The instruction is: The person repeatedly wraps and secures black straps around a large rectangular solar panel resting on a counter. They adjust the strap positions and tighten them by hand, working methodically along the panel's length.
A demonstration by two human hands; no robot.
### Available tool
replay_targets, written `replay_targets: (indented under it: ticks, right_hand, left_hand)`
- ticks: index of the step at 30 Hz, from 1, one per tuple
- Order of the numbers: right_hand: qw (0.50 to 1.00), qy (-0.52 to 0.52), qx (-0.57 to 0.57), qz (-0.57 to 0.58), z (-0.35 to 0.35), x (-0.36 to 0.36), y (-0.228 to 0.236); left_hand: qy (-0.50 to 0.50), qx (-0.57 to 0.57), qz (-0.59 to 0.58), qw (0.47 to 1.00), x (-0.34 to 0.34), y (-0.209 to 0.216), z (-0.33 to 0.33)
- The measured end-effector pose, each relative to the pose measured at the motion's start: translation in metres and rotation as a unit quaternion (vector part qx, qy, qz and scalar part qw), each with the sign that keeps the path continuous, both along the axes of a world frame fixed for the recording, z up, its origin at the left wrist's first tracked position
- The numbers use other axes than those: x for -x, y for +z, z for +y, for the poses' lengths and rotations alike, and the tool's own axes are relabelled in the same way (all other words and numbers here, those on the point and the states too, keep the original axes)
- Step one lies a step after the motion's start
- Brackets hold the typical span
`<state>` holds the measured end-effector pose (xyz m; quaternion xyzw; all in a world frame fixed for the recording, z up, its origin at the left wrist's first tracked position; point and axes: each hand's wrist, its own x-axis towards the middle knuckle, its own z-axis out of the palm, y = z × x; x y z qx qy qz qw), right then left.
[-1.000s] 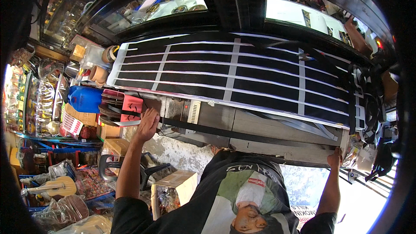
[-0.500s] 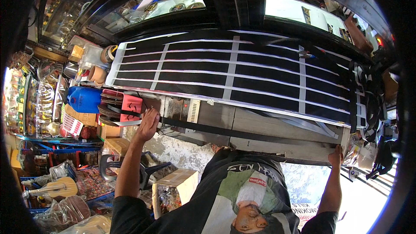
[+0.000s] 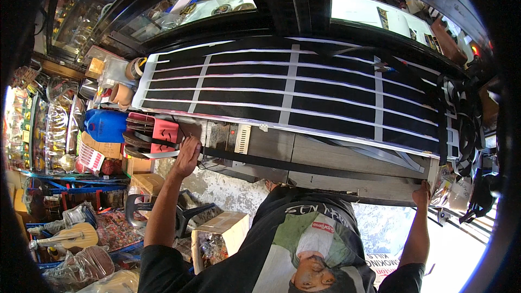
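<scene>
A long black strap (image 3: 304, 169) runs across the near side of a grey bench, pulled nearly straight between my hands. At its left part my left hand (image 3: 188, 153) closes round it, beside a pink holder (image 3: 164, 135) with rolls of strap (image 3: 139, 122). The other end sits in the closed fingers of my right hand (image 3: 421, 194), at the bench's right edge. Behind the strap lies a long board (image 3: 244, 100), its black strips parted by white lines and crossed by grey bands.
A blue jug (image 3: 104, 125) and tape rolls (image 3: 134, 69) stand left. Grey straps (image 3: 380, 154) lie under the board's near edge. Black straps (image 3: 465, 125) hang at the right. Below left are a chair (image 3: 135, 209), an open carton (image 3: 221, 222) and small guitars (image 3: 81, 236).
</scene>
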<state>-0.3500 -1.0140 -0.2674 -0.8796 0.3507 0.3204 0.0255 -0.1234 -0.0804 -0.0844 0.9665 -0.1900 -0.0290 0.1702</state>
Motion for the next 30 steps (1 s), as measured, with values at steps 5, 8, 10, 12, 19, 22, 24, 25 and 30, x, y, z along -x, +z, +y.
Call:
replay_targets:
  ticks: [5,8,10,12,19,22,24,25,30]
  right_hand:
    - [0.999,0.013,0.016,-0.034,-0.003,0.005,-0.005]
    - [0.998,0.024,0.031,-0.052,-0.006,0.010,-0.010]
    - [0.997,0.022,0.037,-0.060,-0.009,0.012,-0.013]
    - [0.996,0.024,0.042,-0.070,-0.011,0.013,-0.016]
    - [0.993,0.033,0.059,-0.098,-0.015,0.016,-0.021]
    - [0.991,0.038,0.066,-0.113,-0.019,0.019,-0.025]
    - [0.989,0.041,0.071,-0.121,-0.024,0.020,-0.031]
    - [0.991,0.040,0.081,-0.098,-0.026,0.022,-0.034]
    - [0.987,0.036,0.083,-0.129,-0.034,0.024,-0.049]
  left_hand:
    - [0.011,0.017,0.028,0.999,0.000,0.002,-0.001]
    - [0.022,0.021,0.025,0.999,0.002,0.000,-0.002]
    - [0.001,0.020,-0.028,0.999,0.005,-0.003,-0.003]
    - [-0.010,0.022,-0.062,0.998,0.006,-0.007,-0.003]
    - [-0.028,0.012,-0.089,0.996,0.007,-0.009,-0.001]
    - [-0.042,0.015,-0.112,0.993,0.009,-0.008,-0.001]
    - [-0.040,0.014,-0.109,0.993,0.008,-0.008,-0.001]
    - [-0.038,0.011,-0.108,0.993,0.007,-0.008,0.000]
    - [-0.020,0.003,-0.070,0.997,0.004,-0.012,0.003]
